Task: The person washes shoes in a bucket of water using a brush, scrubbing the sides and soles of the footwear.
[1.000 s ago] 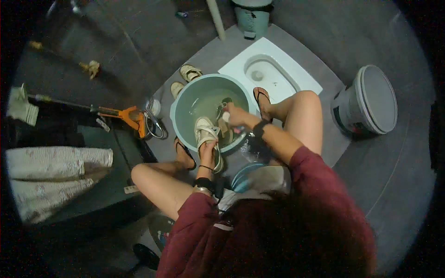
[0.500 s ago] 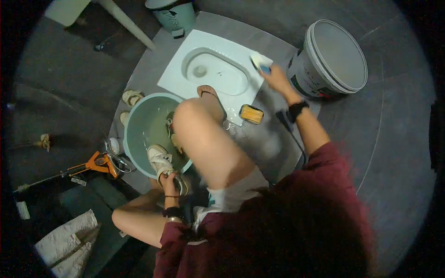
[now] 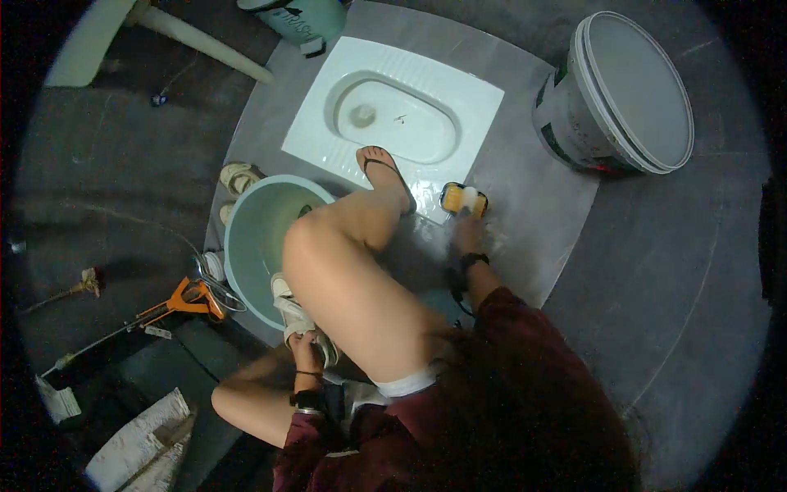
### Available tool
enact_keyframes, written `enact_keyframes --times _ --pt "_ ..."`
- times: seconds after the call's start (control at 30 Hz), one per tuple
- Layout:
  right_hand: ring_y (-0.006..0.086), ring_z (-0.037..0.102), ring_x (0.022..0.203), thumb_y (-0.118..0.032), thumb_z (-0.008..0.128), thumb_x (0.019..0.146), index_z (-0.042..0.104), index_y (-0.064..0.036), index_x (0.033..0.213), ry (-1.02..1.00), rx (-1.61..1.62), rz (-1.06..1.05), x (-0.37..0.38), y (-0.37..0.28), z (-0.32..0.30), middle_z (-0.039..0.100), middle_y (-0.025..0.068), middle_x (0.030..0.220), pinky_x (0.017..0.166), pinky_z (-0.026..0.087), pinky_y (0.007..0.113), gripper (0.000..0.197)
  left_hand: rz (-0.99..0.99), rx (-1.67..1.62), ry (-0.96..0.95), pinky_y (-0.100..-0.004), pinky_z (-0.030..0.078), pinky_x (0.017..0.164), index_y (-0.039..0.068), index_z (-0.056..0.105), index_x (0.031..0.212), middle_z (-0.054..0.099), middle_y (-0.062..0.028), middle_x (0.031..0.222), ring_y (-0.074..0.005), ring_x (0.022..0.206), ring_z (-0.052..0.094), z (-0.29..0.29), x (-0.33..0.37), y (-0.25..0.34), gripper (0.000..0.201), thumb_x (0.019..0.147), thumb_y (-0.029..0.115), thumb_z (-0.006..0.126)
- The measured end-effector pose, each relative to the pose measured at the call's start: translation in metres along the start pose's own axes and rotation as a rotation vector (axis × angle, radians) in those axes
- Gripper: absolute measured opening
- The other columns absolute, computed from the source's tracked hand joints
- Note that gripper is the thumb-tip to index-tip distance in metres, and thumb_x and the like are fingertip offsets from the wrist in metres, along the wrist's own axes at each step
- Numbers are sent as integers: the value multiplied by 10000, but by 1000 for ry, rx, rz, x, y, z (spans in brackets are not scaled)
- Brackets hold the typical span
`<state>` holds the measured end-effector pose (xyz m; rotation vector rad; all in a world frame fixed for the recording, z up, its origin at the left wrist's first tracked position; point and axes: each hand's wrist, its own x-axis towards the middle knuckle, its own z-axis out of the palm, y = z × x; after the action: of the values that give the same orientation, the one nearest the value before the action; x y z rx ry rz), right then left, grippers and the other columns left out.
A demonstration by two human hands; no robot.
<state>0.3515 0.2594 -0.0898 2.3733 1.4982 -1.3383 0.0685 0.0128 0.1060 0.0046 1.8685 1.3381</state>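
My left hand (image 3: 304,354) is closed around the heel end of a white sneaker (image 3: 288,314), whose toe leans over the rim of a pale green basin (image 3: 233,246) of water. Part of the sneaker hides behind my raised knee. Out to the right, my right hand (image 3: 467,232) grips a small brush (image 3: 470,198) with pale bristles. The brush sits on or just over a yellow soap block (image 3: 452,200) in a dark dish; whether they touch I cannot tell. Wet, foamy patches lie on the tiles around it.
A white squat toilet (image 3: 484,98) is set in the floor ahead, with my sandalled foot at its edge. A lidded bucket (image 3: 574,115) stands at right, a green trash bin (image 3: 316,20) behind. Pale shoes (image 3: 238,177) and an orange-handled tool (image 3: 187,299) lie left.
My right hand has brought the brush from beside the toilet's right edge back toward me, to the soap dish. My left hand still holds the sneaker at the basin; the view has shifted slightly.
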Motion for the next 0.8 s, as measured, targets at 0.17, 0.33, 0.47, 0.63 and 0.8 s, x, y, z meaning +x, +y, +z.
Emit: enact_keyframes --times 0.17,0.33,0.47,0.63,0.8 --pt "411 529 905 -230 487 799 355 31 1109 93 128 -167 -7 -7 17 535 250 979 757 427 480 426 -9 31 23 -308 445 701 32 450 946 530 -59 871 -198 798 534 -21 7 -9 301 659 14 541" --pt "422 538 894 -207 465 813 344 35 1120 92 129 -63 -8 7 23 540 265 962 755 447 505 408 -4 76 -15 -308 436 684 22 467 919 536 -57 875 -189 774 528 -14 5 -1 269 660 19 542" --pt "431 517 902 -156 472 778 370 26 1082 97 116 -172 -4 9 35 523 281 968 777 420 492 368 -11 101 -65 -301 424 661 24 490 868 541 -52 838 -183 743 525 -21 8 -3 231 646 16 552" --pt "444 490 952 -158 503 743 348 49 1106 -29 269 -83 -5 -8 22 514 299 981 807 398 479 446 36 94 -5 -259 405 616 30 499 824 546 -33 791 -152 680 518 -21 10 -12 219 617 13 567" --pt "445 508 925 -154 478 776 309 72 1126 -218 -38 -180 -17 -8 18 513 319 987 769 417 485 449 52 -12 -30 -263 411 623 25 501 851 549 -37 795 -153 686 522 -7 1 -5 239 620 -3 554"
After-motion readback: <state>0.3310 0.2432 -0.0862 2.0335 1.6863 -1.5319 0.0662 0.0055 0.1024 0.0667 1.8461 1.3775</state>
